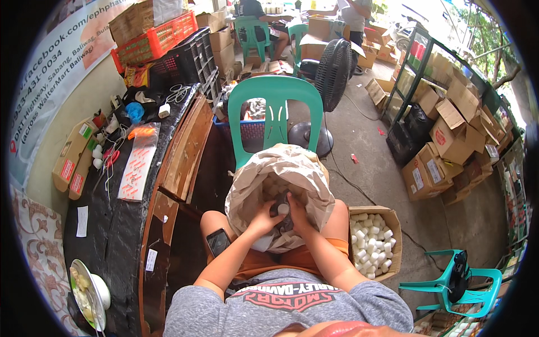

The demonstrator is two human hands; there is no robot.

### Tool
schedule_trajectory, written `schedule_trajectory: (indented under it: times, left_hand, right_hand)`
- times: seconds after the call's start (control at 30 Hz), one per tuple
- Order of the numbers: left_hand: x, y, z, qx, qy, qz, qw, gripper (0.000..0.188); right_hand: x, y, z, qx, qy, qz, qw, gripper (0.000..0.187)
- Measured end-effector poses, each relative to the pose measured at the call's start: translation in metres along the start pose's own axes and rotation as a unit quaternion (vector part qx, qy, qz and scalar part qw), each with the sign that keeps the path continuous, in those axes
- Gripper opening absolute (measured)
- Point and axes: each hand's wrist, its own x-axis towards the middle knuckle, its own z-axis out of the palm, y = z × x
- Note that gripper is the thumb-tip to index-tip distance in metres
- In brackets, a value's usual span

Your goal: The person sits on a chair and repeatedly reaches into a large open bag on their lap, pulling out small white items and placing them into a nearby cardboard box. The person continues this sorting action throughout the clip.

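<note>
A crumpled, pale sack (238, 196) stands open between my legs, against the green plastic chair (238, 106) in front of me. Both my hands reach into its mouth. My left hand (265, 218) and my right hand (298, 216) close from either side around a small dark piece with a white round end (283, 209); its exact kind is hard to make out. Deeper in the sack lie several pale, rounded pieces (272, 185), partly in shadow. By my right thigh, a cardboard box (396, 238) holds many short white cylinders (371, 241).
A phone (218, 242) rests on my left thigh. Left is a black-covered table (106, 236) with a bowl (101, 289), scissors (112, 159) and cables. A standing fan (332, 76) is behind the chair. Cartons (426, 171) and a green chair (477, 275) stand right. People (355, 22) are far off.
</note>
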Motion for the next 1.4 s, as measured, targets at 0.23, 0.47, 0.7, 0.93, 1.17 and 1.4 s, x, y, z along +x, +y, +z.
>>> schedule_trajectory:
  times: [0.23,0.47,0.7,0.93,1.17,1.4]
  left_hand:
    - [0.001,-0.011,0.003,0.025,-0.057,0.032,0.998,0.052]
    - [0.006,-0.015,0.001,0.187,0.082,0.217,0.955,0.06]
    - [-0.007,0.003,0.006,0.273,-0.023,0.202,0.94,0.059]
    - [-0.009,0.016,0.003,0.085,-0.027,0.112,0.99,0.049]
    - [0.017,-0.049,0.013,-0.001,0.036,0.15,0.988,0.047]
    - [0.017,-0.043,0.011,0.062,0.113,0.045,0.991,0.05]
  right_hand:
    - [0.016,0.01,-0.003,-0.031,0.116,-0.024,0.992,0.053]
    - [0.003,0.003,-0.001,-0.007,0.003,-0.001,1.0,0.06]
    - [-0.027,-0.026,0.019,-0.079,0.054,0.02,0.995,0.063]
    - [-0.014,-0.02,0.012,-0.002,0.052,0.036,0.998,0.06]
    - [-0.038,-0.026,0.013,-0.047,-0.074,-0.066,0.994,0.055]
    - [0.0,-0.007,-0.005,0.13,-0.064,0.11,0.983,0.043]
